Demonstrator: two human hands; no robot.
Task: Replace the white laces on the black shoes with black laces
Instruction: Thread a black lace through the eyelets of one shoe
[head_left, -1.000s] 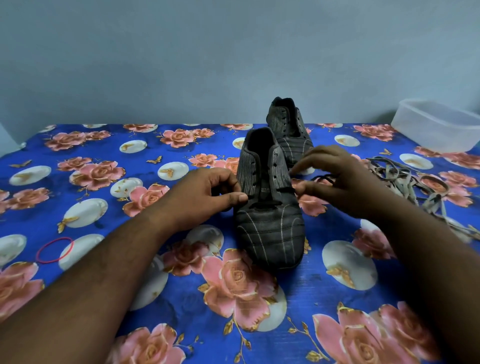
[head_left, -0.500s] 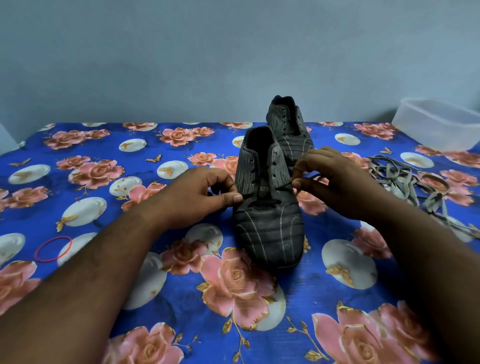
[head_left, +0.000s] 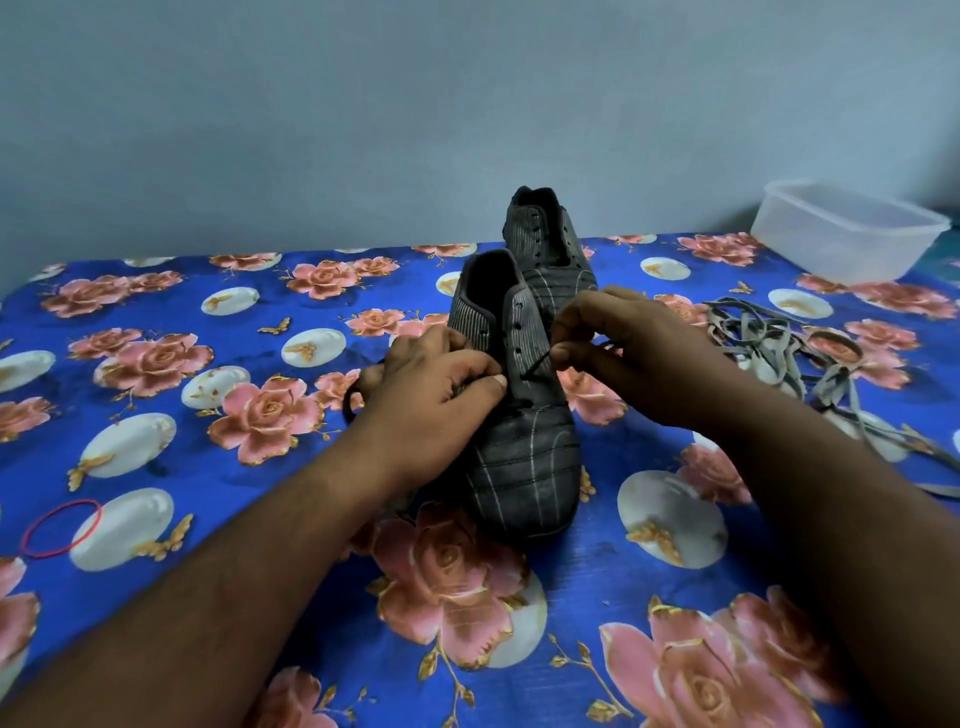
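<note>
A black striped shoe (head_left: 524, 457) stands toe toward me in the middle of the flowered cloth. A second black shoe (head_left: 545, 244) stands just behind it. My left hand (head_left: 431, 384) grips the near shoe's left eyelet flap, thumb on top. A loop of black lace (head_left: 350, 400) shows beside that hand. My right hand (head_left: 623, 348) pinches a black lace end (head_left: 535, 366) that runs into a right-side eyelet. A heap of pale removed laces (head_left: 779, 348) lies to the right of my right hand.
A clear plastic tub (head_left: 847, 234) stands at the back right corner. A red rubber band (head_left: 60, 527) lies near the left front. The blue flowered cloth (head_left: 156, 447) covers the table, and a plain wall rises behind.
Both hands have shifted slightly up along the shoe's eyelets. My right hand has drawn the black lace end tighter toward the right. The shoes have not moved.
</note>
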